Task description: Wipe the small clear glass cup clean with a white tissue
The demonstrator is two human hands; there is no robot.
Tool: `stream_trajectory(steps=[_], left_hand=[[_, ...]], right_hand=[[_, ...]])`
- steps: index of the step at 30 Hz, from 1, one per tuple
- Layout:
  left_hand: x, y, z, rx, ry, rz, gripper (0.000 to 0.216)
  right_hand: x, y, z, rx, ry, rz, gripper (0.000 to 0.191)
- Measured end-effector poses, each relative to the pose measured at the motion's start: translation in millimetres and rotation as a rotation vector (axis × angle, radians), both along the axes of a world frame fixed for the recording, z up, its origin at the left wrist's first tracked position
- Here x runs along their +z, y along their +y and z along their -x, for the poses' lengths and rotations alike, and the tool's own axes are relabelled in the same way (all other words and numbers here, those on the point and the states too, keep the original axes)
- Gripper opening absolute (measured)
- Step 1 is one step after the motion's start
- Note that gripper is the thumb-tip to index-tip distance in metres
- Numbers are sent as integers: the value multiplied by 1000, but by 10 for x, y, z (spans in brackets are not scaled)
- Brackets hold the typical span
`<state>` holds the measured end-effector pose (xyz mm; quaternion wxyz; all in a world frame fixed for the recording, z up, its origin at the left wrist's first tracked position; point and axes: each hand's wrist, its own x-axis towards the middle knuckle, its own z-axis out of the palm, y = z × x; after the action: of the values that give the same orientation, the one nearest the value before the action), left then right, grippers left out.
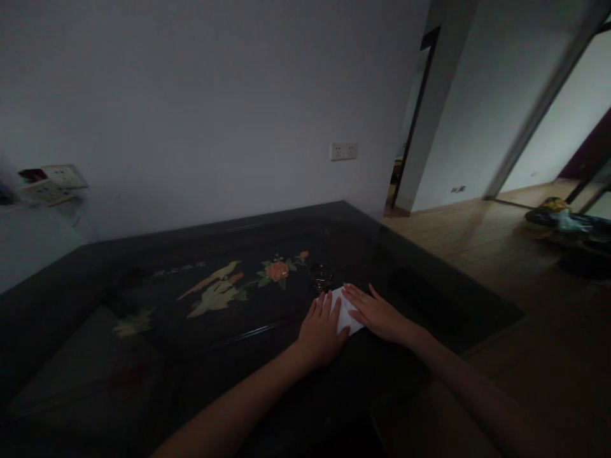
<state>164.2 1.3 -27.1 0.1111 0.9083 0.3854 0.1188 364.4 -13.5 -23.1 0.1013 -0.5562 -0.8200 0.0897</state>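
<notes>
A small white piece, paper or cloth (347, 313), lies on the dark glossy tabletop (382, 254). My left hand (322, 327) rests flat over its left side, fingers stretched out. From the right, my right hand (377, 312) presses on its other edge, also with fingers extended. Just beyond the fingertips sits a dark, shiny round object (321, 275), too dim to name; it looks like glass or metal. Parts of the white piece are hidden under both hands.
A bird and flower picture (277, 271) decorates the tabletop to the left. Behind the table stands a white wall with a socket (344, 151); more sockets (52, 184) are at far left. On the wooden floor (458, 222) at right lies a dark heap (568, 222).
</notes>
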Motion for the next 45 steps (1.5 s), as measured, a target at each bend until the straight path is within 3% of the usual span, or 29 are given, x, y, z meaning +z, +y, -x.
stream_trajectory(steps=[12, 18, 21, 23, 26, 28, 31, 37, 45], left_hand=[[64, -19, 62, 5, -25, 67, 65], [202, 4, 246, -2, -188, 83, 59], [366, -78, 553, -28, -340, 36, 40], [439, -167, 823, -41, -439, 92, 30], [422, -262, 1211, 84, -516, 212, 31], [349, -250, 1402, 181, -609, 329, 35], [250, -125, 1567, 197, -782, 482, 35], [205, 61, 1660, 164, -868, 578, 36], [133, 54, 1666, 96, -904, 634, 41]], right_hand=[[35, -18, 17, -17, -1, 41, 56], [202, -39, 46, -45, 190, -26, 56], [421, -109, 282, -36, 401, -162, 52], [565, -174, 591, 2, 560, -197, 42], [645, -220, 1200, 88, 768, -44, 29], [577, -184, 1602, 147, 949, 185, 35], [359, -46, 2042, 163, 1125, 438, 44], [43, 141, 2241, 122, 1194, 466, 48], [35, 127, 2217, 150, 1194, 485, 48]])
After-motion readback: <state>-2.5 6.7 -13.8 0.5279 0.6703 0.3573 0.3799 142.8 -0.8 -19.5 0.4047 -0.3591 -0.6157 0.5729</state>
